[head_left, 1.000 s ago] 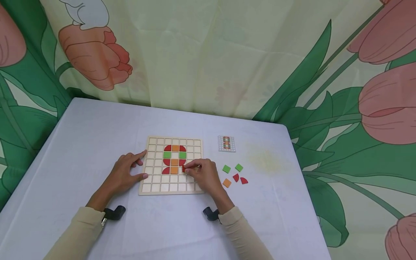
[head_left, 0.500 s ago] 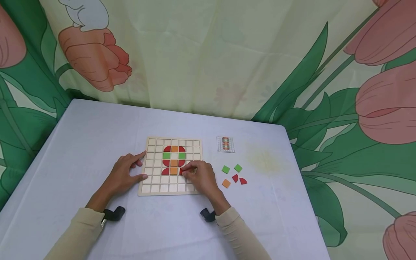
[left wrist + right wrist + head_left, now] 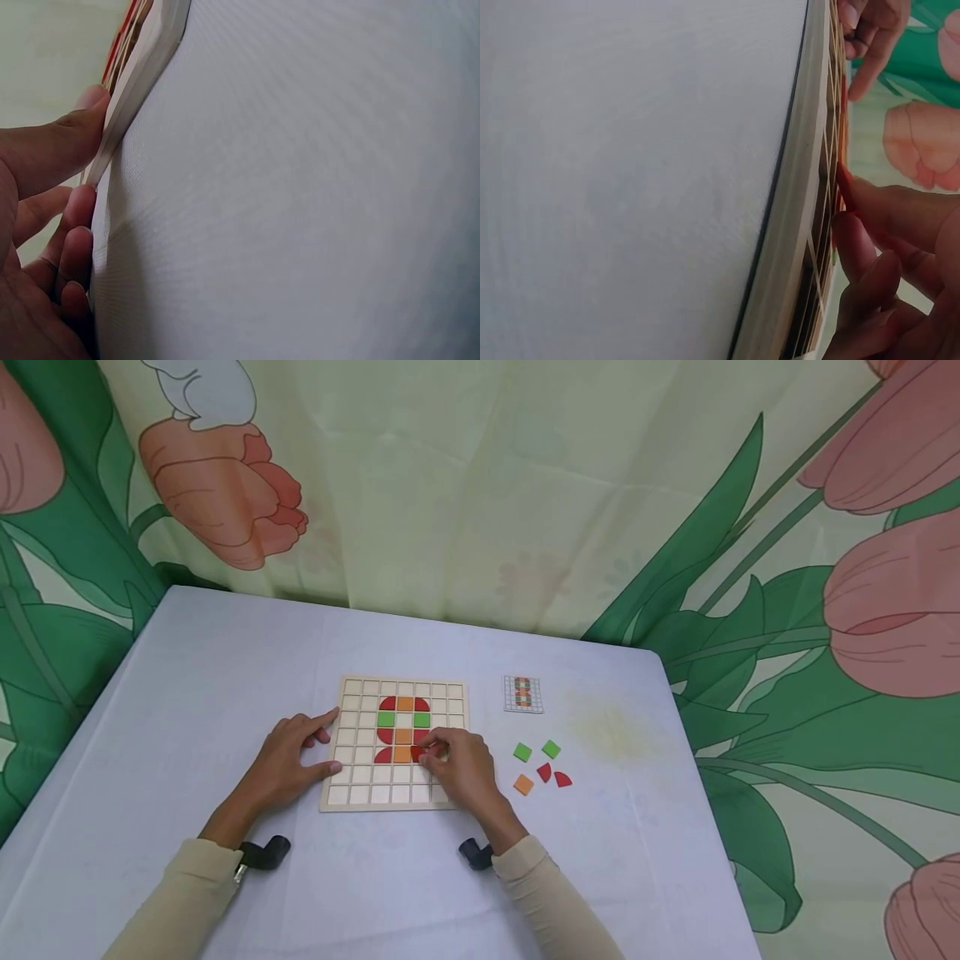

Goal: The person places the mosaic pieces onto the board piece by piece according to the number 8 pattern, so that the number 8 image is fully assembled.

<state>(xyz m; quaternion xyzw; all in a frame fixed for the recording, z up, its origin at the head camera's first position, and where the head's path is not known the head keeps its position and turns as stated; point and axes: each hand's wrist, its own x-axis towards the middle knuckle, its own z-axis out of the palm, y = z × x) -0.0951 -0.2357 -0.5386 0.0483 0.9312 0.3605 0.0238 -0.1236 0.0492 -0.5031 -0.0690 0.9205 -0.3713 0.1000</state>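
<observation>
A square wooden grid board (image 3: 360, 795) lies on the table, with red, orange and green tiles forming a pattern in its middle columns. My left hand (image 3: 288, 758) rests at the board's left side, thumb and index finger spread apart and touching its edge. Over the board, my right hand (image 3: 467, 768) pinches a red quarter-circle tile (image 3: 417, 754) between thumb and fingers. That tile is just right of the lowest orange square (image 3: 402, 754), and in the right wrist view it stands tilted at the grid. The right hand covers some cells on the board's right side.
Right of the board lie two green squares (image 3: 551, 749), an orange square (image 3: 523, 785) and two red quarter-circle tiles (image 3: 562, 779). A small pattern card (image 3: 522, 694) is behind them. The white-covered table (image 3: 360, 893) ends at a flowered curtain (image 3: 450, 510).
My right hand has shifted slightly left with the red tile, bringing it beside the lowest orange square and turning it a little. The left hand has stayed at the board's edge.
</observation>
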